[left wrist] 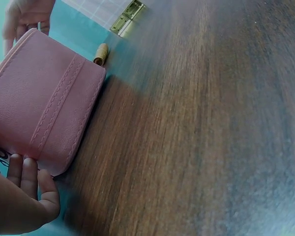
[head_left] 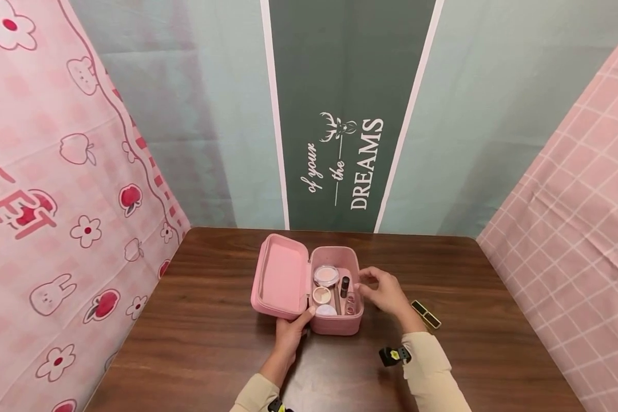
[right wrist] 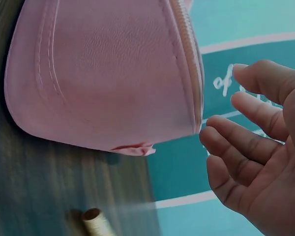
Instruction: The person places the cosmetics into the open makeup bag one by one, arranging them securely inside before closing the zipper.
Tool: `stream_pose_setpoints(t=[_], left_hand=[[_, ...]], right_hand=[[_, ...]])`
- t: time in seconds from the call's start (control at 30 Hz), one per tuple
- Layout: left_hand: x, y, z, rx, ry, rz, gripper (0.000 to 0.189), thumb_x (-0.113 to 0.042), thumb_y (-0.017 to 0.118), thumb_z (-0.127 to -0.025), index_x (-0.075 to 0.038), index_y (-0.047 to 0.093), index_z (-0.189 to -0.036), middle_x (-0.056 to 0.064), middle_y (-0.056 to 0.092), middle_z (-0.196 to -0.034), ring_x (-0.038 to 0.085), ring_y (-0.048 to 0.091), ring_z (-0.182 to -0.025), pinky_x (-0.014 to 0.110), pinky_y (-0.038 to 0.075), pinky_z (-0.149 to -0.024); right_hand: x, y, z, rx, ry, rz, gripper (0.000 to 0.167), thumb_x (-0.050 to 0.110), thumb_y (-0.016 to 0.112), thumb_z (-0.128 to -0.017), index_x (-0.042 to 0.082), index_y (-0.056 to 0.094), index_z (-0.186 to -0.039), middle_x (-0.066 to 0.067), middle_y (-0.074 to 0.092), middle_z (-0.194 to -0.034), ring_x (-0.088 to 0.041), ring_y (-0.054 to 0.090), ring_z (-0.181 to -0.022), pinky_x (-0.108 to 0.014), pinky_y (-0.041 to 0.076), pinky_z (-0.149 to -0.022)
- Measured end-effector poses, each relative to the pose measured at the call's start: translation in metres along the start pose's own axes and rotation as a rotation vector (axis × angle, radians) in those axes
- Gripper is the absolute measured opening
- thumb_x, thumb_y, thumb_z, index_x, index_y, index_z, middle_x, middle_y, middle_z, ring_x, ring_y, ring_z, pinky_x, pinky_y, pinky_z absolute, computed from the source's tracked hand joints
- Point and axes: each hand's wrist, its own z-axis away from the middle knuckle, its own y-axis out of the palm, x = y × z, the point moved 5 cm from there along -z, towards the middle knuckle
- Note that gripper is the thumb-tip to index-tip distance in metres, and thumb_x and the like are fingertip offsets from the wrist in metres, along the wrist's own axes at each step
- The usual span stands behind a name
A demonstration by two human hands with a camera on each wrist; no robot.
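A pink makeup case (head_left: 336, 326) stands unzipped on the table, its lid (head_left: 284, 276) folded out to the left. Inside lie several cosmetics, among them a round clear-rimmed compact (head_left: 327, 276), a smaller round compact (head_left: 321, 295), a white round item (head_left: 326, 310) and a black tube (head_left: 344, 286). My left hand (head_left: 290, 336) holds the case at its near left corner, thumb at the rim and fingertips against the outer wall (left wrist: 30, 178). Over the right rim hovers my right hand (head_left: 383, 290), fingers loosely bent and nothing between them, as the right wrist view shows (right wrist: 265, 142).
A black and gold rectangular item (head_left: 426, 314) lies on the wooden table (head_left: 211, 343) to the right of my right forearm. Close to the case stands or lies a small gold tube (right wrist: 98, 223). Behind the table hangs a green printed curtain (head_left: 335, 86), with pink cloths on both sides.
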Motion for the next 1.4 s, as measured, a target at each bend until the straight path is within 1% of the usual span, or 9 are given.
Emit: stream_pose_setpoints(t=[0.2,0.43,0.57,0.8,0.93,1.03,1.17,1.27,1.4], left_hand=[[0.004,0.0,-0.003,0.012,-0.004,-0.007,0.039,-0.011,0.071,-0.08,0.005,0.054,-0.112,0.006,0.061,-0.099,0.012,0.055,-0.079,0.043,0.044,-0.072],[0.029,-0.006,-0.02,0.0,-0.028,0.02,0.046,-0.016,0.076,-0.078,0.001,0.054,-0.114,0.003,0.061,-0.099,0.013,0.056,-0.079,0.04,0.045,-0.068],[0.034,-0.007,-0.023,-0.005,-0.014,0.012,0.05,-0.021,0.077,-0.076,0.0,0.054,-0.115,0.004,0.061,-0.101,0.014,0.056,-0.081,0.038,0.045,-0.067],[0.034,-0.007,-0.024,-0.008,-0.008,0.015,0.051,-0.021,0.078,-0.075,0.0,0.054,-0.115,0.005,0.061,-0.102,0.014,0.057,-0.082,0.038,0.045,-0.067],[0.016,-0.004,-0.012,0.0,-0.01,0.016,0.047,-0.017,0.076,-0.077,0.002,0.053,-0.114,0.005,0.062,-0.1,0.013,0.056,-0.08,0.041,0.045,-0.07],[0.003,-0.001,-0.003,0.003,-0.01,0.012,0.043,-0.014,0.074,-0.079,0.004,0.053,-0.112,0.004,0.062,-0.098,0.012,0.056,-0.078,0.044,0.045,-0.071],[0.004,-0.002,-0.004,-0.004,-0.012,0.006,0.044,-0.014,0.074,-0.078,0.004,0.054,-0.112,0.004,0.062,-0.097,0.011,0.055,-0.078,0.044,0.045,-0.071],[0.004,-0.002,-0.004,-0.007,-0.014,0.002,0.044,-0.015,0.074,-0.078,0.004,0.054,-0.112,0.004,0.062,-0.097,0.011,0.055,-0.078,0.043,0.045,-0.071],[0.002,-0.001,-0.003,-0.006,-0.014,0.003,0.043,-0.014,0.074,-0.079,0.004,0.054,-0.111,0.004,0.062,-0.096,0.011,0.055,-0.077,0.043,0.045,-0.071]], right_hand=[[-0.017,-0.008,0.016,-0.117,0.083,-0.077,0.031,0.015,0.071,-0.083,0.001,0.061,-0.109,-0.015,0.062,-0.104,-0.03,0.06,-0.091,-0.043,0.049,-0.075],[-0.033,-0.008,0.027,-0.225,0.107,-0.1,0.027,0.013,0.071,-0.083,-0.001,0.063,-0.104,-0.012,0.064,-0.095,-0.022,0.06,-0.083,-0.031,0.049,-0.069],[-0.042,-0.006,0.035,-0.322,0.137,-0.164,0.024,0.007,0.072,-0.08,-0.002,0.064,-0.1,-0.016,0.065,-0.094,-0.015,0.06,-0.076,-0.022,0.048,-0.061],[-0.04,-0.013,0.054,-0.428,0.16,-0.295,0.026,-0.009,0.068,-0.077,-0.012,0.06,-0.102,-0.029,0.06,-0.1,-0.012,0.06,-0.076,-0.014,0.044,-0.064],[-0.036,-0.021,0.064,-0.465,0.148,-0.339,0.027,-0.015,0.066,-0.075,-0.015,0.058,-0.101,-0.033,0.058,-0.099,-0.011,0.059,-0.075,-0.013,0.045,-0.063],[-0.056,-0.023,0.068,-0.484,0.158,-0.316,0.03,-0.011,0.069,-0.076,-0.012,0.059,-0.104,-0.03,0.059,-0.1,-0.011,0.058,-0.078,-0.013,0.044,-0.064],[-0.084,-0.027,0.075,-0.498,0.193,-0.222,0.035,-0.004,0.072,-0.077,-0.005,0.059,-0.109,-0.025,0.059,-0.103,-0.021,0.059,-0.087,-0.013,0.044,-0.068],[-0.094,-0.033,0.081,-0.511,0.204,-0.16,0.037,-0.002,0.073,-0.076,-0.004,0.059,-0.111,-0.024,0.06,-0.104,-0.03,0.057,-0.092,-0.014,0.044,-0.07],[-0.103,-0.041,0.089,-0.538,0.221,-0.109,0.039,-0.002,0.073,-0.076,-0.004,0.059,-0.111,-0.023,0.06,-0.105,-0.03,0.056,-0.092,-0.012,0.042,-0.07]])
